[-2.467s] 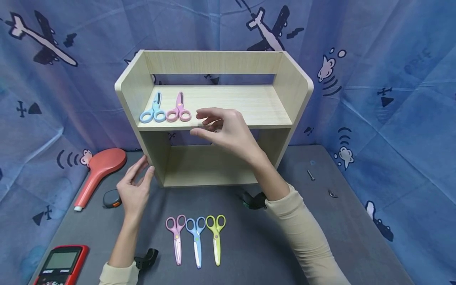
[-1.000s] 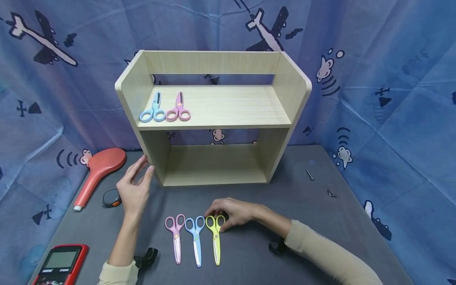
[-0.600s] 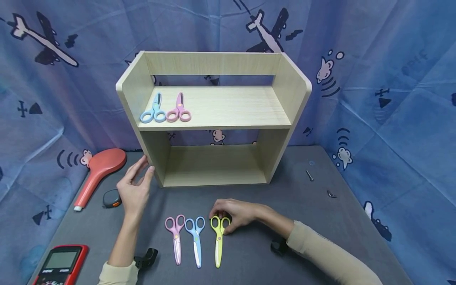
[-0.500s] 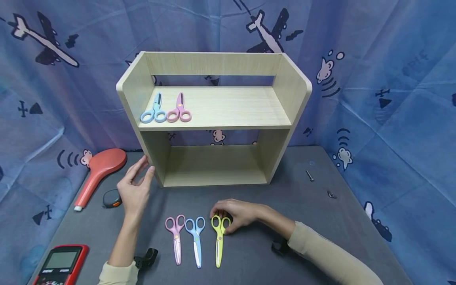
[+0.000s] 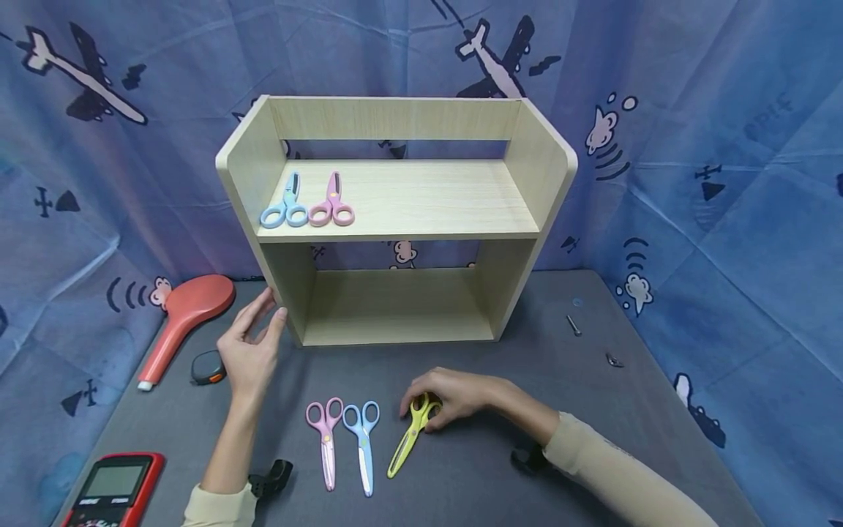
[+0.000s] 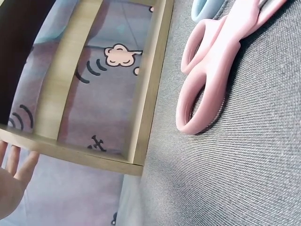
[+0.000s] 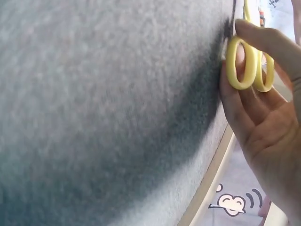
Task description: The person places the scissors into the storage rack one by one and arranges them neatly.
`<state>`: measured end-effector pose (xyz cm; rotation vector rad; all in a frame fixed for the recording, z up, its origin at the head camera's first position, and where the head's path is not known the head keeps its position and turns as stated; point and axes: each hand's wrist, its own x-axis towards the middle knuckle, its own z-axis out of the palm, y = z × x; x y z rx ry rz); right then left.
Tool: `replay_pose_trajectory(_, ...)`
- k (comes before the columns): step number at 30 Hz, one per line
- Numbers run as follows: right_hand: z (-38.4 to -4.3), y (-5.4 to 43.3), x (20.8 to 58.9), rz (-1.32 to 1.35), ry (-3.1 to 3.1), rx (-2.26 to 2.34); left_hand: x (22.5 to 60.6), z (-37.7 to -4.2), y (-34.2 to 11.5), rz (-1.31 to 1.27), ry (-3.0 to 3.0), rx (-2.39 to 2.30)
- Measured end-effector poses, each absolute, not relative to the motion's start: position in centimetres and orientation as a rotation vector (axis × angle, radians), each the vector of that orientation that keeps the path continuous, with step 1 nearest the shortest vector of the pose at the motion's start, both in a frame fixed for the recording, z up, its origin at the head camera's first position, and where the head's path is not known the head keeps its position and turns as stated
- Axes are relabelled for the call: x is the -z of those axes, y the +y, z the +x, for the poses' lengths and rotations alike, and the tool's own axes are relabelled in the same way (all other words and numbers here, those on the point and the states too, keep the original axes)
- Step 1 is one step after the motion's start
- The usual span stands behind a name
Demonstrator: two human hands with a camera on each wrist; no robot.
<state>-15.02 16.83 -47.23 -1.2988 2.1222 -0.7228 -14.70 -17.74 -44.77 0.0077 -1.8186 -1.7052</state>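
Observation:
My right hand (image 5: 454,395) grips a pair of yellow scissors (image 5: 410,443) by the handle loops, with the blades slanting down to the left. In the right wrist view the thumb and fingers close around the yellow loops (image 7: 242,63). To its left on the grey table lie blue scissors (image 5: 362,439) and pink scissors (image 5: 326,439), handles toward the shelf. My left hand (image 5: 250,355) touches the left side panel of the wooden shelf (image 5: 395,328) with its fingertips. Another blue pair (image 5: 286,201) and another pink pair (image 5: 332,201) lie on the upper board, at its left.
Left of the shelf are a red paddle-shaped object (image 5: 187,322), a tape measure (image 5: 208,367) and a red meter (image 5: 113,490). A small bolt (image 5: 574,326) and a small metal piece (image 5: 614,360) lie at the right. Blue printed cloth (image 5: 691,146) hangs behind.
My right hand came down from the upper board to the yellow scissors, took hold of them, moved them right and tilted them. My left hand stayed at the shelf's side.

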Motion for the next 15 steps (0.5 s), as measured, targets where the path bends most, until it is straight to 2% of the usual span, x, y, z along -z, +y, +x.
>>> replay_pose_trajectory(7, -15.0, 17.9, 47.0, -1.204, 2.033, 0.801, 44.8, -14.7, -17.7, -0.002, -1.818, 1.708)
replay_pose_trajectory(15, -14.7, 19.2, 46.6, -0.902, 1.683, 1.018, 44.8, -14.7, -17.8, 0.0, -1.816, 1.708)
